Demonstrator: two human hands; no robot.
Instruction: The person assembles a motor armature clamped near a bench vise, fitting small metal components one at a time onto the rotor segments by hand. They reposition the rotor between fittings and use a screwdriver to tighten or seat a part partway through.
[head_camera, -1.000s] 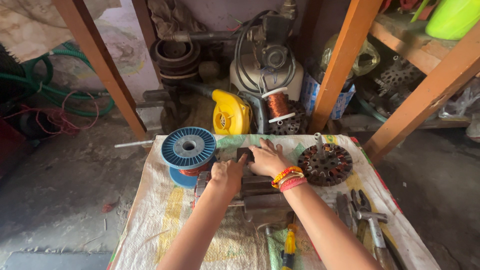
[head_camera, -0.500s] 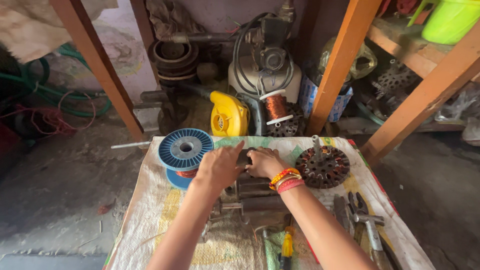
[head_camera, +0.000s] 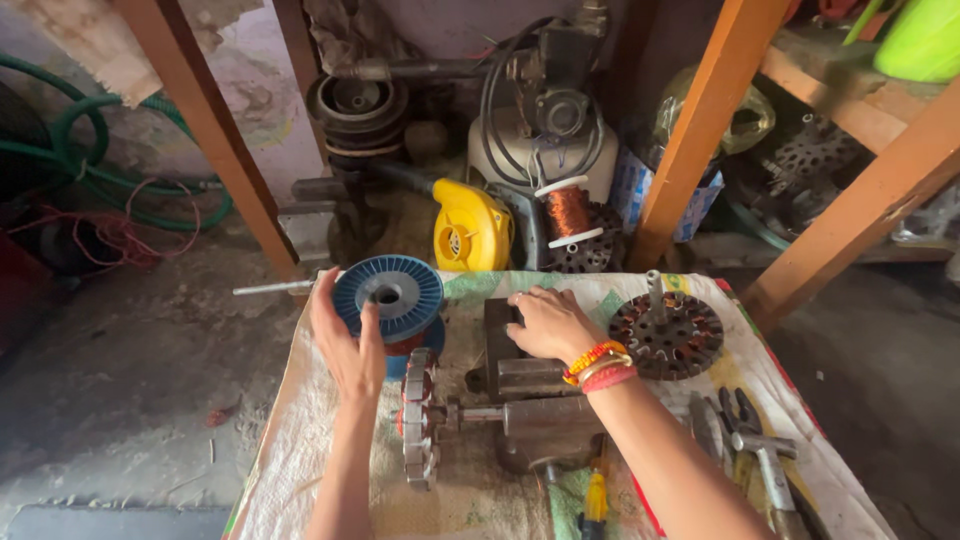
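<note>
My left hand (head_camera: 348, 345) reaches to the left side of a blue wire spool (head_camera: 390, 300) standing on the cloth-covered table (head_camera: 300, 440); its fingers are spread and touch the spool's rim. My right hand (head_camera: 550, 325), with orange and red bangles on the wrist, lies flat on a dark metal block (head_camera: 505, 345). Below them lies a metal winding jig (head_camera: 500, 425) with a toothed disc (head_camera: 418, 415) on a shaft.
A round laminated motor core (head_camera: 665, 335) sits at the right of the table. Pliers and a hammer (head_camera: 755, 450) lie at the right edge, a yellow-handled screwdriver (head_camera: 595, 495) near the front. Behind stand a yellow blower (head_camera: 470, 228), a copper wire spool (head_camera: 568, 210), a pump and wooden posts.
My left hand has left the metal parts in the middle and moved left to the blue spool. My right hand stays on the metal block.
</note>
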